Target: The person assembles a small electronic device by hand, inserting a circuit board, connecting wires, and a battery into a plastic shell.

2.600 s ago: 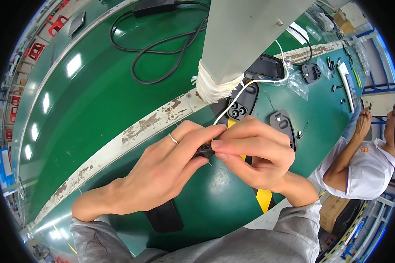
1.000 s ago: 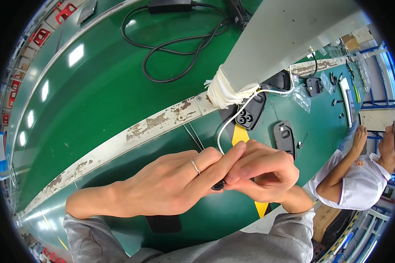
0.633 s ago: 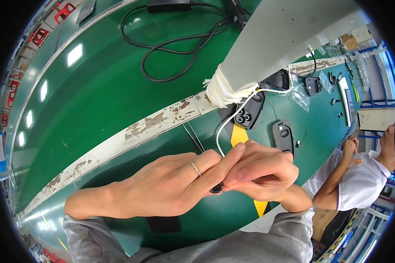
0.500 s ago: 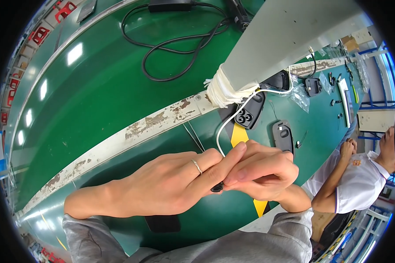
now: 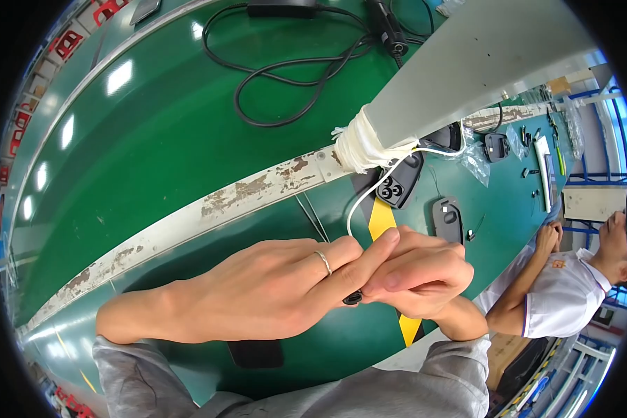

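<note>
My left hand, with a ring on one finger, and my right hand are pressed together over the green bench. Between their fingertips sits a small black part, mostly hidden; both hands pinch it. A thin white wire runs from my hands up to the taped end of a slanted grey post. A black plastic housing with round holes lies just beyond my hands on a yellow strip.
Another black housing lies to the right, with more parts and bags farther right. A black cable loops on the far belt. A worn white rail crosses the bench. A co-worker in a white shirt sits at right. A black pad lies near me.
My hands have come closer to me and lower in view since the earliest frame; over the last second they stay nearly still, still pinching the small black part.
</note>
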The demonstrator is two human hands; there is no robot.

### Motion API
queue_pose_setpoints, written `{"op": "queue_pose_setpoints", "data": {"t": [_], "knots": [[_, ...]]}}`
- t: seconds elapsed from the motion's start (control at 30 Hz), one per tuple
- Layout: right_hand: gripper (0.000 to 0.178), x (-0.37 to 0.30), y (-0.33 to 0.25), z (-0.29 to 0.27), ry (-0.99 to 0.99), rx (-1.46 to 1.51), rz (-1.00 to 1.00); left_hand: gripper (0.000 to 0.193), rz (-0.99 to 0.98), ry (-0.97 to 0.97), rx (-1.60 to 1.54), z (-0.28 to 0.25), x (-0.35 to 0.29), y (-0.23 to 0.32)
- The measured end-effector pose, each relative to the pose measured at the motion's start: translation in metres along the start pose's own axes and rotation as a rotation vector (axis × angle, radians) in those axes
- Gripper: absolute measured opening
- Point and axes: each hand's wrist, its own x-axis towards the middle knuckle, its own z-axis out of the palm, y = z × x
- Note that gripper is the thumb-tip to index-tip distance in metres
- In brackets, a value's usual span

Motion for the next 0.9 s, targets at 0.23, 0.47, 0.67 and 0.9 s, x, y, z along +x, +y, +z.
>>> {"op": "queue_pose_setpoints", "data": {"t": [0.23,0.47,0.67,0.9], "knots": [[0.031,-0.0004,-0.0001,0.0021,0.009,-0.002,-0.003,0.062,0.023,0.001,0.029,-0.0017,-0.0005,0.0002],[0.032,-0.0048,0.0057,0.0045,0.027,-0.12,-0.137,0.063,0.058,0.089,0.021,-0.0015,0.003,-0.0069],[0.025,-0.0036,0.0023,0.0064,0.083,-0.173,-0.111,0.065,0.091,0.118,-0.012,-0.0037,0.0051,-0.0046],[0.029,-0.0032,0.0013,0.0031,0.066,-0.258,-0.152,0.065,0.105,0.098,-0.01,-0.0024,0.0054,-0.0075]]}}
